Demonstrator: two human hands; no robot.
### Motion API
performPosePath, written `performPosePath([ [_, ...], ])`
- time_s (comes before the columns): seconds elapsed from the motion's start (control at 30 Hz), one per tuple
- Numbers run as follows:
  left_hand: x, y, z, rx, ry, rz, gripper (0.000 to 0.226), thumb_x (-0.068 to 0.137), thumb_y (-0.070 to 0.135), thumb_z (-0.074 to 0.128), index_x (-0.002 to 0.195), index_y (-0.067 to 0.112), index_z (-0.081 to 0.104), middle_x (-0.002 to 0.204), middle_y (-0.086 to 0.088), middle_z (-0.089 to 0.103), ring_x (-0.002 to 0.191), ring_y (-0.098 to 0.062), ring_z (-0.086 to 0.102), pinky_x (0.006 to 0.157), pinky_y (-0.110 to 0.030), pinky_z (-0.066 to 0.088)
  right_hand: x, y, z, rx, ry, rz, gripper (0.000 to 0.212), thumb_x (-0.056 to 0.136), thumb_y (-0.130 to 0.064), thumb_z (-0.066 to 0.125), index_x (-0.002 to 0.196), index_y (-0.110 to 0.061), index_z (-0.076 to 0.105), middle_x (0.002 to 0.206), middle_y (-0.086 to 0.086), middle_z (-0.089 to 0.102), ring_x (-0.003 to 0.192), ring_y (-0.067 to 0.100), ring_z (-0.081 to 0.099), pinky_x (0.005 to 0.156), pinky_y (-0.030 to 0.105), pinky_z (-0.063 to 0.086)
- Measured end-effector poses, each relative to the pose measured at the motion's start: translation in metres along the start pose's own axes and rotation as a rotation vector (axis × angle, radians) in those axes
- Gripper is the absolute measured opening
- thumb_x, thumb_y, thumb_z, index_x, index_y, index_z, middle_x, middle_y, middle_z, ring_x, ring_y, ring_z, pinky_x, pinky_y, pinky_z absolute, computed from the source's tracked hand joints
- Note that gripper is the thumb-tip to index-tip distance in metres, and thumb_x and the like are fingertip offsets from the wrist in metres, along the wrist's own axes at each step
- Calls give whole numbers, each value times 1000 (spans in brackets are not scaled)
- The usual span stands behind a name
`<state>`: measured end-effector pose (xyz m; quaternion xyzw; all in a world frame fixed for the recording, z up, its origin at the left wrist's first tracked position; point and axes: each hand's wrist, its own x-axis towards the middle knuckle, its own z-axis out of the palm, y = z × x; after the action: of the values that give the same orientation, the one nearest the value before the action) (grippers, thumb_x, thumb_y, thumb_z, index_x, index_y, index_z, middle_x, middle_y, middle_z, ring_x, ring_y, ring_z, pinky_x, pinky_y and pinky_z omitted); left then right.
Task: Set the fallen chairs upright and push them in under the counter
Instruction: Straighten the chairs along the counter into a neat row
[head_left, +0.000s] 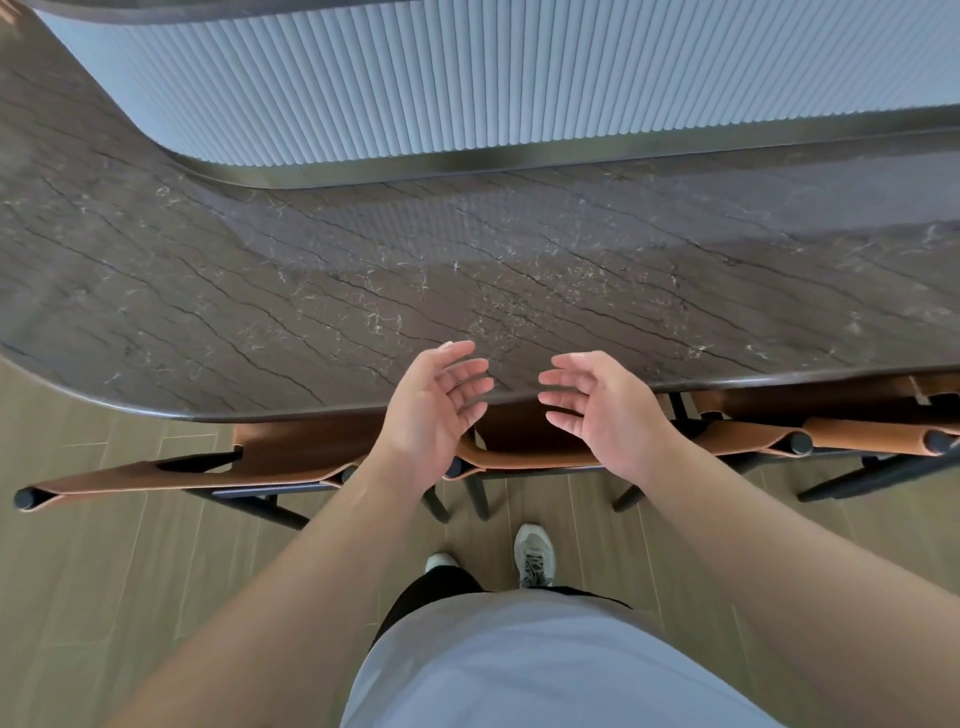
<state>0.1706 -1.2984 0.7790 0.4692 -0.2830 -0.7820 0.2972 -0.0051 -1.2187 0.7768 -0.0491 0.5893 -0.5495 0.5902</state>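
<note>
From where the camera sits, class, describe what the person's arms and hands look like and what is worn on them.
The left hand and right hand are bare: no gloves, rings, watch or bands show. Both forearms are uncovered as far as the frame shows, with no sleeves in view.

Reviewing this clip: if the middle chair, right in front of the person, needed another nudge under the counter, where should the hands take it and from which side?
Probably by the top rail of the middle chair, where the tan leather wraps it. It is the only part clear of the counter edge and it faces the person, so approach from the near side and above, left hand and right hand apart along it. Both hands are open, holding nothing.
</note>
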Motion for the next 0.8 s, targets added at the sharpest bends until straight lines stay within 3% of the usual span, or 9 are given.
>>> performPosePath([
  [0.3,-29,10,-1,34,-103,8,35,83,34,59,113,18,69,99,-3,71,87,-19,65,85,-34,46,-37,5,-3,92,48,-99,23,95,-22,50,107,-12,67,99,8,74,91,25,69,80,37,53],
  [0.5,-48,1,0,54,-218,-2,37,80,36,60,112,21,71,102,-2,72,89,-17,67,82,-35,47,-63,22,-20,134,95,-154,27,95,-25,48,110,-14,68,101,6,76,89,21,74,79,36,54],
  [0.8,-76,-31,21,119,-240,-53,34,82,34,64,111,21,74,103,-3,74,87,-17,71,77,-33,50,-110,35,-60,203,173,-231,25,93,-22,52,109,-13,68,102,8,75,89,22,73,79,37,55],
])
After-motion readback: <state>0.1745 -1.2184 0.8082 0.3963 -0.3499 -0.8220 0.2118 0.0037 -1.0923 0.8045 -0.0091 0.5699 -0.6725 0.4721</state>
